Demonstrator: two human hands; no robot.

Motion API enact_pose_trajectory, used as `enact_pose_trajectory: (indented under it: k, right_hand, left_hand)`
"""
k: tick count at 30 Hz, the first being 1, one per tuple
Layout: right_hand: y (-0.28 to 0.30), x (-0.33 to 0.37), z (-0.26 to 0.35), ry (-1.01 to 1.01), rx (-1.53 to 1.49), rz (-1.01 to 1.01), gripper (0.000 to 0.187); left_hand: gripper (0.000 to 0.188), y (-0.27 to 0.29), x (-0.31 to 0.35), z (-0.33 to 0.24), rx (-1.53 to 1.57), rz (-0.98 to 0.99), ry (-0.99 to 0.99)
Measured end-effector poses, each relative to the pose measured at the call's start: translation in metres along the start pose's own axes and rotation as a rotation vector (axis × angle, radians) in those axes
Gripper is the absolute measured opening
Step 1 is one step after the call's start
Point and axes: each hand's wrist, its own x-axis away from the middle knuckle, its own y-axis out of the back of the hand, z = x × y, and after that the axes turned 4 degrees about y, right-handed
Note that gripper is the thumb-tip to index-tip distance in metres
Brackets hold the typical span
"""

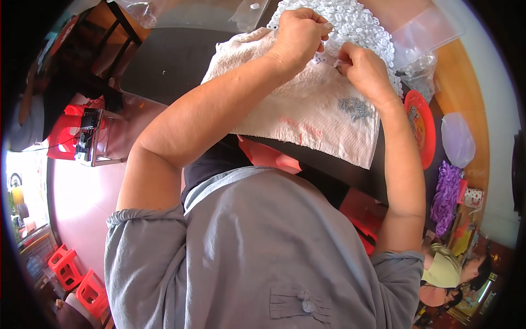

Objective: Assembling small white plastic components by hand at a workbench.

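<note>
A pale towel (301, 109) with faint red marks lies over the near edge of a dark table. On it, at the far side, rises a heap of small white looped pieces (356, 24). My left hand (301, 41) is closed in a pinch at the heap's near edge; what its fingertips hold is too small to make out. Just to the right, my right hand (364, 71) curls its fingers low over the towel, with a small white piece (337, 63) at the fingertips. A cluster of small grey pieces (355, 108) lies on the towel near my right wrist.
Right of the towel sits a red plate (427, 134). Beyond it are a clear plastic bag (422, 77), a pale rounded bag (458, 140) and a purple bundle (444, 197). The dark tabletop (164, 63) extends left. Red stools (90, 290) stand lower left; another person (446, 268) is lower right.
</note>
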Motion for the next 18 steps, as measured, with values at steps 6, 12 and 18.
enact_pose_trajectory:
  k: [6,12,18]
  right_hand:
    - [0.007,0.017,0.011,-0.050,-0.179,-0.067,0.017]
    - [-0.002,0.036,0.021,-0.102,-0.150,-0.149,0.014]
    - [0.009,0.040,0.018,0.009,-0.019,-0.220,0.011]
  left_hand:
    - [0.009,0.000,-0.001,0.001,-0.028,-0.004,-0.017]
    - [0.010,-0.003,-0.006,0.004,-0.024,0.007,-0.026]
    - [0.011,-0.004,-0.002,0.004,-0.075,-0.010,-0.045]
